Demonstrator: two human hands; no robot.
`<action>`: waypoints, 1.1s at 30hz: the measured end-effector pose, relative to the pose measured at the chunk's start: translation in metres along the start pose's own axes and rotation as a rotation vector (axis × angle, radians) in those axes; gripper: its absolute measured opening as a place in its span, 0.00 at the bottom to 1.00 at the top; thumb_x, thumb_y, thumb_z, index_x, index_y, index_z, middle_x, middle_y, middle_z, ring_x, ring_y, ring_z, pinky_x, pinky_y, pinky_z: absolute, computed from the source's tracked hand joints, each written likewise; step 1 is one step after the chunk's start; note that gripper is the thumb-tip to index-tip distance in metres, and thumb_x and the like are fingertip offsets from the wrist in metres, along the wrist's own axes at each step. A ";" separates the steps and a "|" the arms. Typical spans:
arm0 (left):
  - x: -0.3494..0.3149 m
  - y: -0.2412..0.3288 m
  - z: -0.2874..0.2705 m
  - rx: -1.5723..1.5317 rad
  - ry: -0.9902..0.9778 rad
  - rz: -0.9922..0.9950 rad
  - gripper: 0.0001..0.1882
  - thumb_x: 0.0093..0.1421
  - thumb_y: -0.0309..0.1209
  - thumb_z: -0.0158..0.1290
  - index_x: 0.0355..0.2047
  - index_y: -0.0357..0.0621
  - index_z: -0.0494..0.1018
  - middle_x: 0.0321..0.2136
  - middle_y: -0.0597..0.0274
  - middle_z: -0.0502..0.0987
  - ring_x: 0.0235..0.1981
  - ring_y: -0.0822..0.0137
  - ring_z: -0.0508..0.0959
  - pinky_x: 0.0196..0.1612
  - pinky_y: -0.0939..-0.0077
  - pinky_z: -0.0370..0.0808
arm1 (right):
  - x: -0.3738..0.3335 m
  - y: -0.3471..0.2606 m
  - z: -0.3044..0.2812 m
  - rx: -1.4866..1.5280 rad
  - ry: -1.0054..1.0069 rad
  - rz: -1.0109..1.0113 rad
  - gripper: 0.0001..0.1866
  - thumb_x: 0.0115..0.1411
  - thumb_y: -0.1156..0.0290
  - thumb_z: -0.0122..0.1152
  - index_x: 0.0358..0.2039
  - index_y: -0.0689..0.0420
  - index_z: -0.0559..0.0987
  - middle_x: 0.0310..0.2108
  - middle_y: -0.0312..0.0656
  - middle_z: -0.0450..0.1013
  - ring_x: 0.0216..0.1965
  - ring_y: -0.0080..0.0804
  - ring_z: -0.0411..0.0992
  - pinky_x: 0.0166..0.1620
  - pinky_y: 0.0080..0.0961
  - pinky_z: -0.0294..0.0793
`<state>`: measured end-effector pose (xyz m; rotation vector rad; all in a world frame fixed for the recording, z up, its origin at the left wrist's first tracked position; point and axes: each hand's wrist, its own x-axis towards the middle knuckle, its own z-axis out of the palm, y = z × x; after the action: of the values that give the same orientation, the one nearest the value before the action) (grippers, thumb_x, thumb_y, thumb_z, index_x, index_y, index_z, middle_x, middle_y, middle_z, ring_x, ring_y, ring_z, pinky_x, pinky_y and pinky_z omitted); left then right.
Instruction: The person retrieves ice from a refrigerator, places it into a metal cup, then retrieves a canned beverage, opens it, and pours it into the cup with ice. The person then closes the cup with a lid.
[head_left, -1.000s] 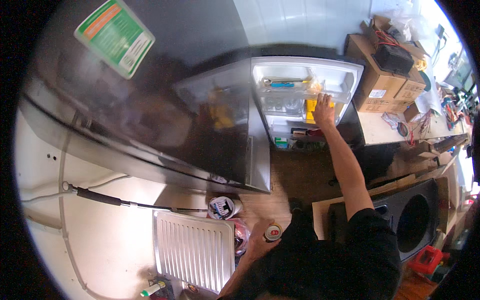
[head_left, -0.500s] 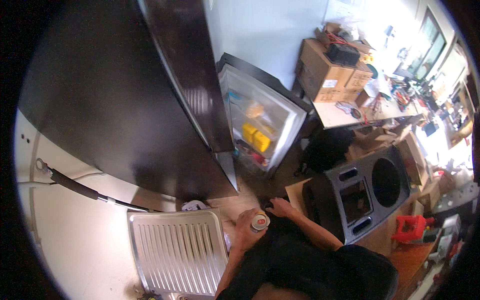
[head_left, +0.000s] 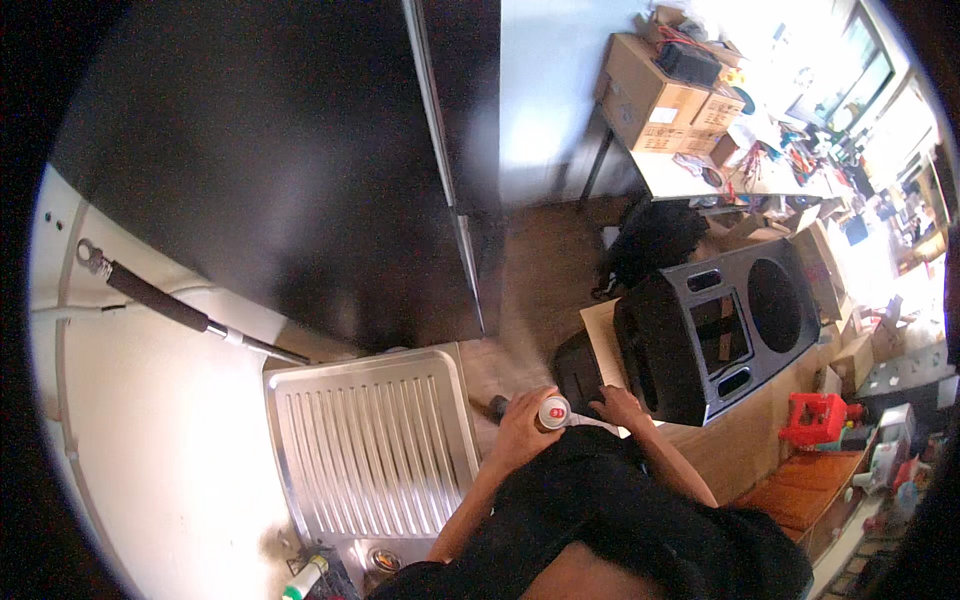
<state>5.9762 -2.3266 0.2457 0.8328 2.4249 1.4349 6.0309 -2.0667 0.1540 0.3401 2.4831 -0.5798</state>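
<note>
My left hand [head_left: 518, 436] is wrapped around a drink can [head_left: 555, 411], whose round pale top with a red mark faces up. To its right, my right hand [head_left: 622, 408] holds nothing that I can see. Its fingers are partly stretched out beside a dark bin [head_left: 580, 372]; whether they touch it I cannot tell. In front of me stands a tall, dark refrigerator [head_left: 300, 200], with its doors shut.
A ribbed steel drainboard [head_left: 372, 455] lies at my left, below a grab bar [head_left: 160, 297]. At right are a black speaker-like cabinet [head_left: 715, 388] with cut-outs and a red crate [head_left: 805, 420]. Cardboard boxes [head_left: 640, 95] sit on a cluttered table [head_left: 665, 180] farther off.
The lower refrigerator door, open before with yellow packs showing, is now shut. My left hand has moved right and up with the can; my right hand has moved right.
</note>
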 end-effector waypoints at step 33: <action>-0.085 0.218 0.323 -0.290 -0.998 0.523 0.43 0.42 0.22 0.67 0.60 0.36 0.61 0.52 0.45 0.74 0.53 0.52 0.76 0.56 0.63 0.74 | -0.418 0.135 0.058 0.523 1.041 0.372 0.37 0.52 0.43 0.66 0.51 0.61 0.72 0.42 0.51 0.71 0.46 0.50 0.73 0.45 0.40 0.77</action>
<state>6.2679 -2.0547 0.2586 1.6607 1.2751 1.0435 6.4447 -2.0237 0.3071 1.6135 3.0067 -1.0749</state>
